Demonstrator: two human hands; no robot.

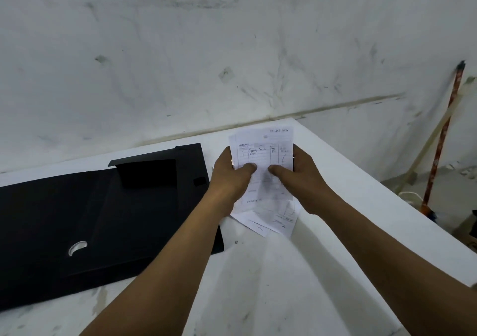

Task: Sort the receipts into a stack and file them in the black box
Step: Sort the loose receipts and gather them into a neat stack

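Observation:
A loose stack of white receipts [263, 155] with handwriting is held upright between both hands above the white table [296, 271]. My left hand [229, 178] grips its left edge, thumb on the front. My right hand [299, 175] grips the right edge the same way. The lower sheets [273, 222] fan out unevenly and touch the table. The black box [103, 211] lies opened flat to the left of the receipts, with a finger hole [77, 247] in its near panel.
A stained white wall [232, 51] rises behind the table. The table's right edge runs diagonally past my right arm. A broom handle [442, 139] leans at the far right over the floor.

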